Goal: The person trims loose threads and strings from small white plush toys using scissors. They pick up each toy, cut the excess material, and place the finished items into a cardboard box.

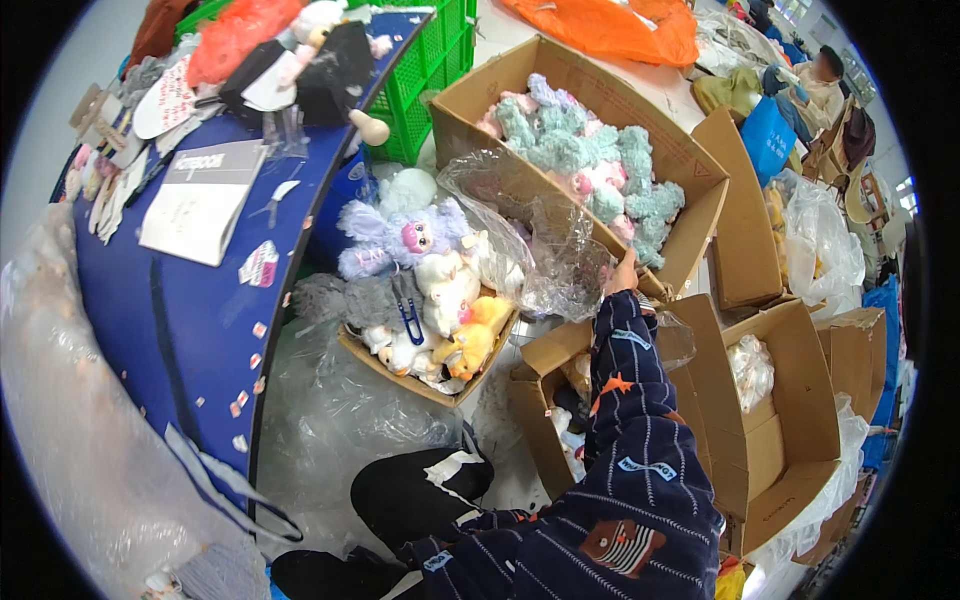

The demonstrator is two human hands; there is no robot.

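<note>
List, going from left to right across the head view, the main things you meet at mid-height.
Blue table → white booklet → purple plush toy → clear plastic bag → right hand → open cardboard box holding a bagged item.

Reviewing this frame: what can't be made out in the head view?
- Left hand: not in view.
- Right hand: only a small part shows past the navy sleeve; whether it grips the clear plastic bag cannot be told.
- Contents of the middle cardboard box: hidden by the sleeve.
- Lower plush toys in the small toy box: buried under the upper ones.
- Person at the top right: tiny and bent by the fisheye rim.
</note>
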